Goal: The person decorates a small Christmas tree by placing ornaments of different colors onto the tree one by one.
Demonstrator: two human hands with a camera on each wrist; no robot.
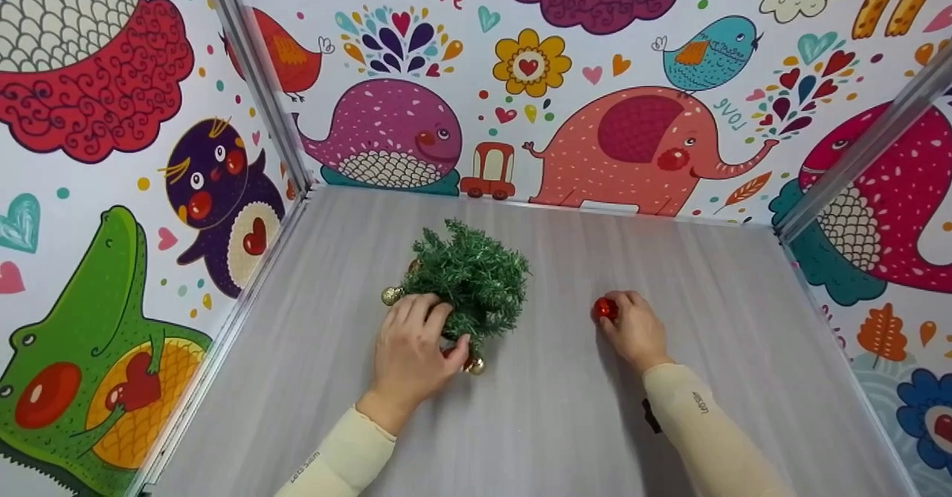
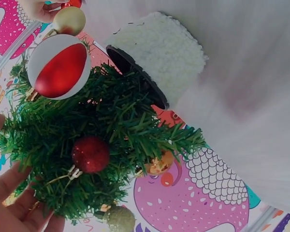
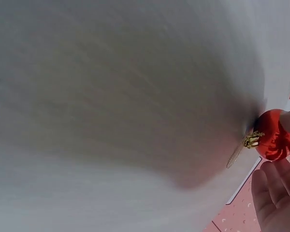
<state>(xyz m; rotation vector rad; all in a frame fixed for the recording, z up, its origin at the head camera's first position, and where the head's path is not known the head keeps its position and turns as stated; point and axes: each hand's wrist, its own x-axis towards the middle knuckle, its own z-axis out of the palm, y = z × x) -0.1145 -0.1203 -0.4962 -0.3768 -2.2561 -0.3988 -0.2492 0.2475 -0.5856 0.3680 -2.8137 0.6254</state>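
Observation:
A small green artificial Christmas tree (image 1: 483,274) stands left of the table's middle, and my left hand (image 1: 413,348) grips its near left side. Its white fuzzy base (image 2: 159,55) shows in the left wrist view. On its branches hang a red-and-white bauble (image 2: 60,67), a dark red bauble (image 2: 91,154), a gold bauble (image 2: 70,21) and a glittery gold one (image 2: 120,220). To the right, apart from the tree, my right hand (image 1: 639,333) pinches a shiny red bauble (image 1: 605,308) low at the tabletop. A gold hanging loop (image 3: 235,155) trails from that bauble.
The grey wood-grain table (image 1: 550,422) is bounded by cartoon-printed walls (image 1: 476,58) at the back and both sides. Metal corner posts (image 1: 264,88) stand at the back. Some dark object (image 1: 651,415) shows beside the right forearm.

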